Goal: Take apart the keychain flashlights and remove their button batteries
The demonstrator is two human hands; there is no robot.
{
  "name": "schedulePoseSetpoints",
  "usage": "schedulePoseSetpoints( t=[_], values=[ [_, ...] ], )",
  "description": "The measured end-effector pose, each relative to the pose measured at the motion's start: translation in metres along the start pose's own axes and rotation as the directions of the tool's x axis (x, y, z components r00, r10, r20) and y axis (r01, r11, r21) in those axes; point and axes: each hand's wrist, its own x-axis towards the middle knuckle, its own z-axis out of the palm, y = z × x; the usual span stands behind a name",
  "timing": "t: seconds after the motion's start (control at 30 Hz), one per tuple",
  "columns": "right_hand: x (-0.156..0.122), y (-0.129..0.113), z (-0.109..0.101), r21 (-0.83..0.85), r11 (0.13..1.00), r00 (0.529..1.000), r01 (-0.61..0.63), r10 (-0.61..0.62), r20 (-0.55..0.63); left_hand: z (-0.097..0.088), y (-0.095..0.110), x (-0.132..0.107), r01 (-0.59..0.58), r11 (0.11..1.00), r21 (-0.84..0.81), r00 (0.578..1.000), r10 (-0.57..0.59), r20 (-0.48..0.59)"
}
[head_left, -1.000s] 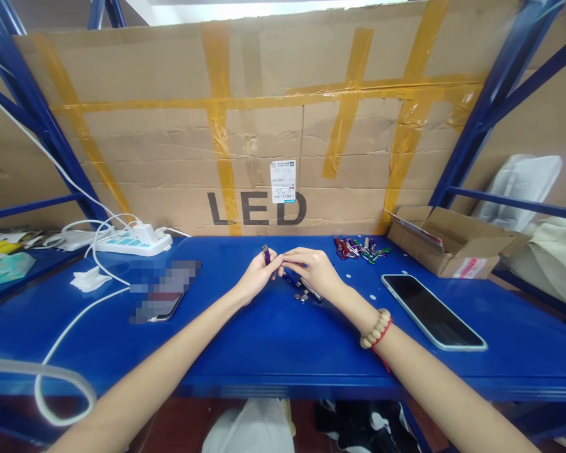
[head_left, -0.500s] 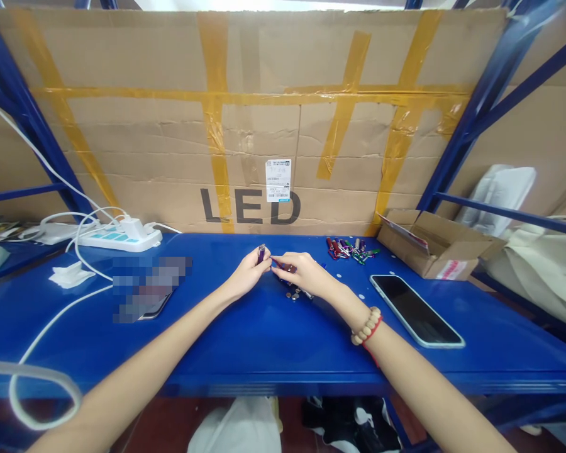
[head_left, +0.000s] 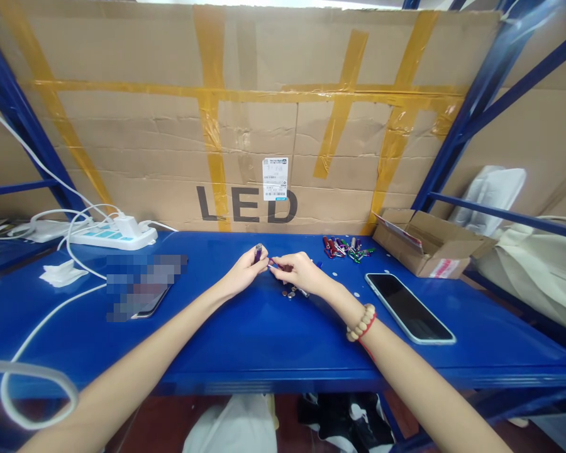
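Note:
Over the middle of the blue shelf point(head_left: 217, 352), my left hand point(head_left: 243, 272) is closed around a small purple tube point(head_left: 258, 253), its silvery end pointing up. Just to the right, my right hand point(head_left: 304, 272) has its fingers pinched together close to the left fingertips. A dark reddish bit shows at the right fingertips, too small and covered to name. Under the right hand lie several small round metal discs point(head_left: 291, 292) and part of a silvery piece. Farther back on the right sits a pile of small coloured metal tubes with clips point(head_left: 344, 247).
A phone point(head_left: 410, 308) lies right of my right arm, with an open cardboard box point(head_left: 434, 242) behind it. On the left are a blurred-out device point(head_left: 153, 302), a white power strip point(head_left: 113, 236) and loose cables point(head_left: 38, 333). A large cardboard panel point(head_left: 170, 138) stands behind.
The whole view has shifted slightly to the left. My hands stay close together; the reddish piece under the right hand shows less now.

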Motion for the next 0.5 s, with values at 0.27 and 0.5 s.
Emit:
schedulePoseSetpoints(
  t=[0.27, 0.5],
  values=[
    [0.0028, 0.0056, 0.0026, -0.05, 0.998, 0.997, 0.034, -0.037, -0.063, 0.0009, -0.0019, 0.0001, -0.025, 1.0, 0.016, 1.0, 0.025, 0.011],
    [0.0024, 0.0072, -0.0045, -0.109, 0.992, 0.99, 0.067, -0.08, -0.116, -0.0019, 0.003, -0.0015, 0.011, 0.991, 0.137, 0.994, 0.005, -0.113]
  ],
)
